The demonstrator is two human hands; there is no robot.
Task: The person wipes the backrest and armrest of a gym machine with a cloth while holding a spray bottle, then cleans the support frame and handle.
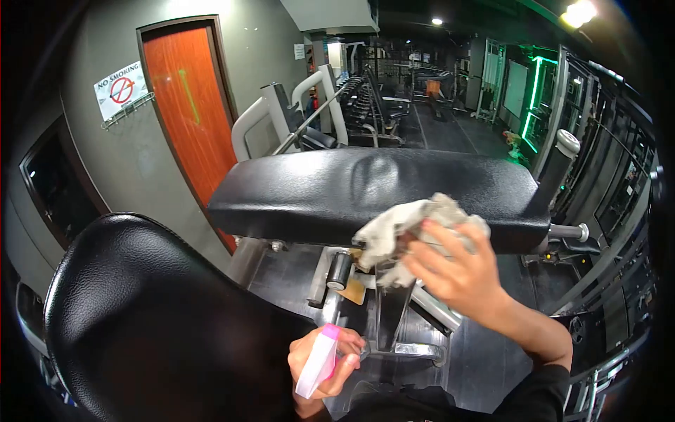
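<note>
My right hand (457, 271) is closed on a crumpled, greyish-white cloth (397, 225). The cloth lies against the front edge of a long black padded bench (302, 183), right of its middle. Low in the view, my left hand (309, 359) grips a spray bottle with a white and pink head (322, 359); its body is mostly hidden by the fingers. To the left of that hand rises a black padded seat (140, 302). Light glints off the bench's black cover, which has a wrinkled patch near its middle.
Metal frame parts and a black roller (339, 271) sit under the bench. Behind it stand a grey machine frame (281, 119) and a dumbbell rack (358, 98). An orange door (186, 105) and a no-smoking sign (121, 91) are at left; a rail post (562, 151) is at right.
</note>
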